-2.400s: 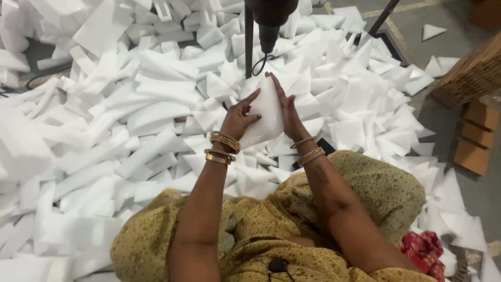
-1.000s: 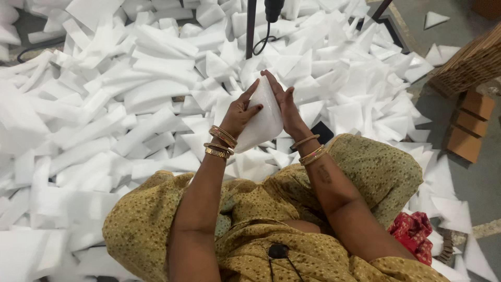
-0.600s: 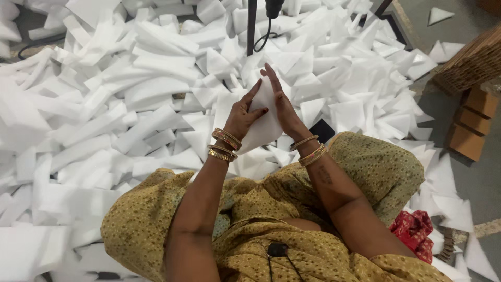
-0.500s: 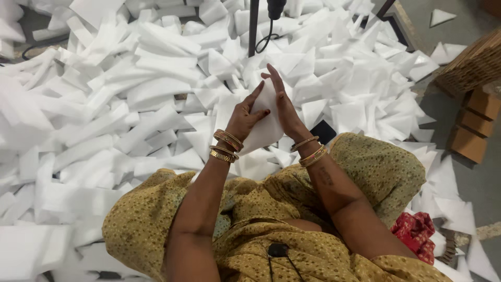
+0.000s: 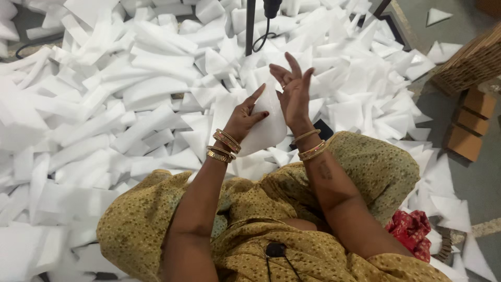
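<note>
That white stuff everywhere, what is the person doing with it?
A person sits in a big heap of white foam pieces spread across the floor. Both hands are raised around one flat white foam sheet. The left hand grips its edge, with the thumb across the front. The right hand is beside it with fingers spread open, palm toward the sheet. A dark pole with a cable stands just beyond, and cardboard boxes sit to the right.

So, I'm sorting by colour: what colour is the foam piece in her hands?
White, plain; the foam piece shows best in the head view.
</note>
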